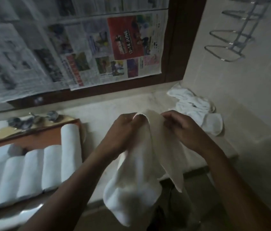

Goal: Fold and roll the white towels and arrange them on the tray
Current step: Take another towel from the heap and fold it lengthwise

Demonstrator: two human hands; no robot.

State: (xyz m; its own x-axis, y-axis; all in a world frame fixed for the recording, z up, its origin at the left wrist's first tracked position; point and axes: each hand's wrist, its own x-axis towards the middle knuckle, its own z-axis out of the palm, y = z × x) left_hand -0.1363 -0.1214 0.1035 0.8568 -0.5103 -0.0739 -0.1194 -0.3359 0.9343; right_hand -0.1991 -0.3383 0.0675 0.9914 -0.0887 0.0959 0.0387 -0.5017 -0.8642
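Two bare hands work one limp white cloth towel (138,180) above a pale stone counter (101,110). The left hand (124,130) and the right hand (181,129), close together, each pinch its upper edge with curled fingers, and the cloth hangs down between the forearms past the counter's front edge. To the left, at least five rolled white towels (51,167) lie side by side on one orange-brown wooden tray (36,140), the roll furthest right set a little further back than its neighbours. The end of one more roll shows behind them. One heap of loose white towels (193,104) lies in the counter's far right corner, against a beige tiled wall (231,97); how many pieces it holds cannot be counted. Behind the counter, overlapping newspaper sheets (81,47) cover a window in a dark brown wooden frame (176,47). One chrome wire rack (233,42) with several loops hangs on the wall, cut off at the top. Grey metal tap fittings (31,120) behind the tray are blurred, as is much of the dim scene. The tray and the leftmost roll run out of the picture on the left
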